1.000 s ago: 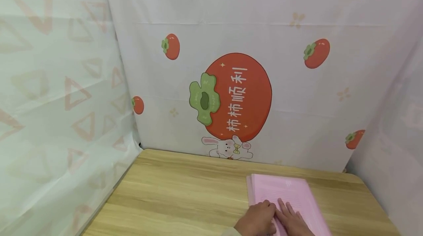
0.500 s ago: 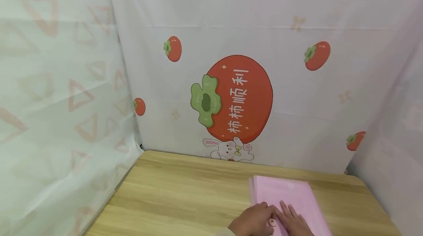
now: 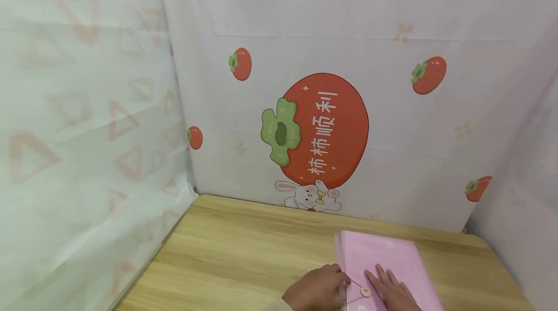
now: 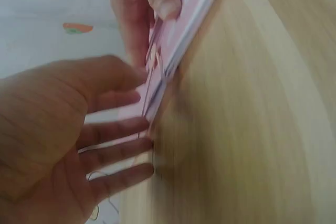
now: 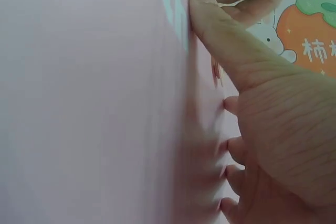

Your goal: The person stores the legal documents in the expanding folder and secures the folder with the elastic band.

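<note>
A pink file folder [image 3: 383, 248] lies on the wooden table at the lower right of the head view. A small round button [image 3: 365, 292] sits on its cover, with a thin string [image 3: 355, 282] running left from it. My left hand [image 3: 316, 286], beside the folder's left edge, pinches the string between thumb and forefinger; its other fingers spread loosely in the left wrist view. Just right of the button, my right hand [image 3: 392, 289] presses flat on the cover, fingers extended. From the right wrist, the cover [image 5: 94, 98] fills the left half and the thumb rests along it.
The wooden table [image 3: 244, 248] extends left of the folder. Behind it hangs a white cloth [image 3: 209, 165] printed with persimmons and a rabbit. A pale cloth with triangles [image 3: 87, 180] hangs at the left, and another pale sheet [image 3: 523, 224] at the right.
My left hand has moved left from the button, drawing the string out, and the button now shows fully. My right hand stays flat on the folder. The head view has shifted slightly.
</note>
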{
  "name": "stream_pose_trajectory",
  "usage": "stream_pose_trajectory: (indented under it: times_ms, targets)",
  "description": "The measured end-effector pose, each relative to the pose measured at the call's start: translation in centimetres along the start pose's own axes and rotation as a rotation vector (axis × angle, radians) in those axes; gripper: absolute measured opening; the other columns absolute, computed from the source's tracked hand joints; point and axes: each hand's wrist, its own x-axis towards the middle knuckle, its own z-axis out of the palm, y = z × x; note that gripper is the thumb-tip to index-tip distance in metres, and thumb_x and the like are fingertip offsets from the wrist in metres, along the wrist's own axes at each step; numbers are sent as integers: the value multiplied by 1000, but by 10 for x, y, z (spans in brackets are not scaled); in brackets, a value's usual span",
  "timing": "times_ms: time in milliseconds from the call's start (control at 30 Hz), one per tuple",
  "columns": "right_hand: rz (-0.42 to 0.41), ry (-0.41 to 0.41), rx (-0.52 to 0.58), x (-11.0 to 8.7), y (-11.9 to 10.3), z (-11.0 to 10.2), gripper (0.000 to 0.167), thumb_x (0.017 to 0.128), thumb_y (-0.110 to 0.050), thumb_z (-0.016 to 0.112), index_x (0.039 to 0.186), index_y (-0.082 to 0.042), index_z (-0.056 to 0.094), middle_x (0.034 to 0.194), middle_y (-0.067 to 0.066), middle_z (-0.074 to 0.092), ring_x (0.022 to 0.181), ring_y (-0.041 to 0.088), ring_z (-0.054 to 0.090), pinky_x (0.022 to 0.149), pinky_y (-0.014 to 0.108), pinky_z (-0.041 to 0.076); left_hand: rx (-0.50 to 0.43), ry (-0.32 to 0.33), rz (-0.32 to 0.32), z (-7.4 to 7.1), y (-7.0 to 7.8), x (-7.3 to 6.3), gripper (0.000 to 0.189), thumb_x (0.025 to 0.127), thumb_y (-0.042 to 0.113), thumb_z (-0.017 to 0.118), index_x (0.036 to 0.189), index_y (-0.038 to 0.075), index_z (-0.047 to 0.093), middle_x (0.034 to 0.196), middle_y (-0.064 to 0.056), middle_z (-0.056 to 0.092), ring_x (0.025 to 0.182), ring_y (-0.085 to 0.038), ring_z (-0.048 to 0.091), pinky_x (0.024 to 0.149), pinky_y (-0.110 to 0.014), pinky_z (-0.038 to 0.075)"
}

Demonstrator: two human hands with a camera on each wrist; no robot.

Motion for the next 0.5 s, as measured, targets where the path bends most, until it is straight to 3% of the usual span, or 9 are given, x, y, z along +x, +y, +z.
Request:
stream_pose_trajectory:
  times_ms: [167,367,500]
  targets:
    - [-20,2,39,9,0,-5,94,76,-51,83,142,8,51,144,47,37,128,73,30,92,86,27,-87,-23,64,-9,-27,-9,40,97,28,62,137,26,66,131,16,59,114,2,55,94,-17,46]
    - [-58,82,69,7,1,-11,83,85,-42,79,140,13,51,140,47,41,124,73,36,88,85,34,-69,-69,5,-20,-52,-21,57,107,38,52,160,20,39,160,4,40,147,-10,33,116,-30,32]
    - [-54,97,67,8,-4,-21,76,91,-37,75,143,12,50,141,44,44,125,71,38,92,83,33,-25,-45,-2,-25,-70,-29,64,108,41,50,164,18,29,165,-4,32,151,-18,28,120,-39,27]
